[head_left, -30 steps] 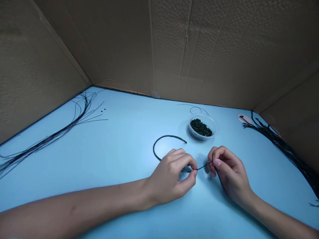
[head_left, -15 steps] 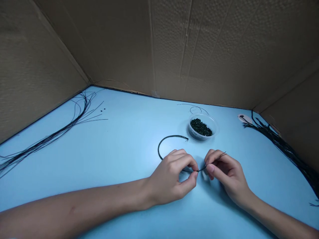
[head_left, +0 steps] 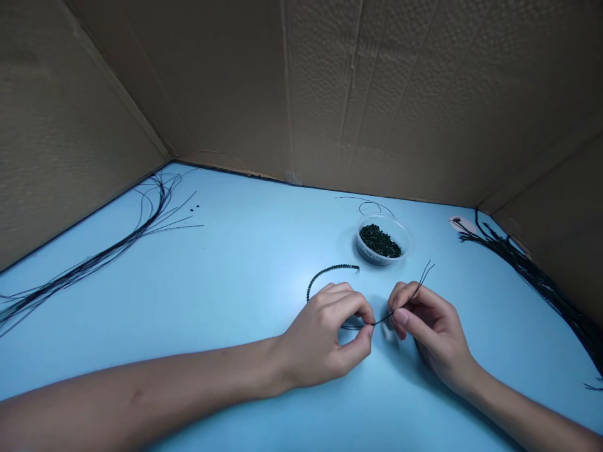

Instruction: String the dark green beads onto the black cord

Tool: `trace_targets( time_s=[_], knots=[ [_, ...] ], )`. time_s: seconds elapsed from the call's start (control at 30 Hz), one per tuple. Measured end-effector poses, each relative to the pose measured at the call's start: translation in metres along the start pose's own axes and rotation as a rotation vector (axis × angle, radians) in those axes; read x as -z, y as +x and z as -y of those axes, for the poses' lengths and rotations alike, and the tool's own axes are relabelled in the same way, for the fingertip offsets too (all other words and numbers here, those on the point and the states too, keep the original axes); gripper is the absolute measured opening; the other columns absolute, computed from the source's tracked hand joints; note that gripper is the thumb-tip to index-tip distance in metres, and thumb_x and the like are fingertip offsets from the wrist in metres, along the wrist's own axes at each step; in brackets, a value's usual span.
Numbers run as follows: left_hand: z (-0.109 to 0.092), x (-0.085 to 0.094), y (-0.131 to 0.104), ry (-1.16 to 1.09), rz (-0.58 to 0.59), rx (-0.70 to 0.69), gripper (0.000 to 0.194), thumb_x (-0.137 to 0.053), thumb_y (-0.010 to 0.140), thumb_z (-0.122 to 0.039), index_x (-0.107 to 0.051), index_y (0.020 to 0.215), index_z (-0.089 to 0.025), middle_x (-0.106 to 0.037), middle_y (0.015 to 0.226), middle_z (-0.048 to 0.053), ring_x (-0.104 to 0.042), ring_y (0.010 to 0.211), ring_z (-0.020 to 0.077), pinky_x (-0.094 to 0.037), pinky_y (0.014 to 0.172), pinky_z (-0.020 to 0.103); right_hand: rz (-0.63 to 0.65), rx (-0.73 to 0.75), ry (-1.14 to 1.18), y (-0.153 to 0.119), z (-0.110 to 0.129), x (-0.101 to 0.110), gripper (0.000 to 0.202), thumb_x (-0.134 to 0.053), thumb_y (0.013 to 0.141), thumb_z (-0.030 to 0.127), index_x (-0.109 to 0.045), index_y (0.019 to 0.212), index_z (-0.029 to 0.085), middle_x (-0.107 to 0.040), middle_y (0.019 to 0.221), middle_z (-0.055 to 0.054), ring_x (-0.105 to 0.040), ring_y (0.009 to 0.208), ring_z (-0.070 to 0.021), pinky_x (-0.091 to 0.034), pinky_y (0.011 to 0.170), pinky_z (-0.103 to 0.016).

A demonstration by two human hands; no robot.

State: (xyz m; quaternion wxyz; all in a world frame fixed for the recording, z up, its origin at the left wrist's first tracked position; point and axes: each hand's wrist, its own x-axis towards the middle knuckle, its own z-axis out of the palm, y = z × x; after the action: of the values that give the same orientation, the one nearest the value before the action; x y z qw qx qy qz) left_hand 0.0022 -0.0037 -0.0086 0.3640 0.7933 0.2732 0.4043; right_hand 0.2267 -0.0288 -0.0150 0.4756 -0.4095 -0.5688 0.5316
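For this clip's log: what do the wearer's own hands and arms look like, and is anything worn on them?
The left hand and right hand are bare: no gloves, rings or watch show. No sleeve covers the visible part of either forearm. The left forearm bears a small mark.

The left forearm [head_left: 141, 392] is slanting from eight o'clock, the left hand [head_left: 325, 336] pinching with its fingertips aiming toward three. The right hand [head_left: 438, 326] is sitting around four o'clock, fingers curling, thumb and forefinger pinching.
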Motion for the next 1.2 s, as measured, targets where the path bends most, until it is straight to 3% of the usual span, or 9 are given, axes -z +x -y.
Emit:
trace_targets(
  time_s=[0.23,0.57,0.7,0.87,1.03,1.2],
  knots=[
    [-0.002,0.001,0.001,0.016,-0.007,-0.017,0.006,-0.062,0.09,-0.012,-0.064,0.09,-0.018,-0.072,0.083,0.004,-0.064,0.079,0.0191,-0.05,0.078,0.034,0.149,-0.023,-0.105,0.002,0.006,-0.005,0.014,-0.073,0.1,0.034,-0.07,0.095,0.021,-0.06,0.09,-0.003,-0.055,0.077,-0.0171,-0.044,0.069,-0.03],
    [0.0,-0.002,-0.001,0.066,-0.037,0.047,0.008,-0.059,0.085,-0.012,-0.058,0.085,-0.02,-0.072,0.084,0.004,-0.064,0.081,0.0215,-0.051,0.08,0.037,-0.019,-0.009,-0.025,0.0,0.001,-0.002,0.018,-0.072,0.101,0.035,-0.065,0.092,0.021,-0.058,0.087,-0.001,-0.053,0.063,-0.0132,-0.044,0.058,-0.028],
    [0.0,-0.001,0.0,0.089,-0.006,0.105,0.007,-0.06,0.084,-0.014,-0.058,0.087,-0.02,-0.071,0.085,0.003,-0.064,0.082,0.0223,-0.05,0.08,0.038,-0.031,-0.01,0.036,-0.002,-0.003,0.0,0.014,-0.069,0.103,0.033,-0.064,0.097,0.022,-0.057,0.091,-0.001,-0.053,0.065,-0.0135,-0.045,0.058,-0.028],
    [-0.002,0.002,0.002,0.06,0.05,0.092,0.006,-0.059,0.093,-0.014,-0.063,0.092,-0.019,-0.071,0.087,0.003,-0.064,0.083,0.0199,-0.047,0.08,0.035,-0.013,-0.009,0.053,-0.002,-0.004,0.001,0.01,-0.068,0.104,0.032,-0.065,0.099,0.024,-0.056,0.092,0.0,-0.053,0.067,-0.0127,-0.044,0.06,-0.027],
    [-0.001,0.001,0.002,0.034,0.053,0.044,0.007,-0.06,0.096,-0.015,-0.065,0.092,-0.017,-0.07,0.086,0.003,-0.064,0.082,0.0187,-0.047,0.08,0.033,0.099,-0.059,-0.073,0.0,0.003,-0.003,0.012,-0.075,0.099,0.033,-0.068,0.1,0.023,-0.059,0.09,-0.001,-0.053,0.074,-0.0147,-0.044,0.067,-0.028],
    [0.002,-0.001,0.001,0.047,0.072,0.027,0.005,-0.061,0.095,-0.015,-0.065,0.093,-0.017,-0.071,0.086,0.004,-0.063,0.082,0.0185,-0.047,0.08,0.033,0.157,-0.06,-0.146,0.003,0.01,-0.008,0.017,-0.07,0.102,0.034,-0.067,0.091,0.021,-0.06,0.086,-0.002,-0.054,0.076,-0.0164,-0.043,0.07,-0.03]
  ],
)
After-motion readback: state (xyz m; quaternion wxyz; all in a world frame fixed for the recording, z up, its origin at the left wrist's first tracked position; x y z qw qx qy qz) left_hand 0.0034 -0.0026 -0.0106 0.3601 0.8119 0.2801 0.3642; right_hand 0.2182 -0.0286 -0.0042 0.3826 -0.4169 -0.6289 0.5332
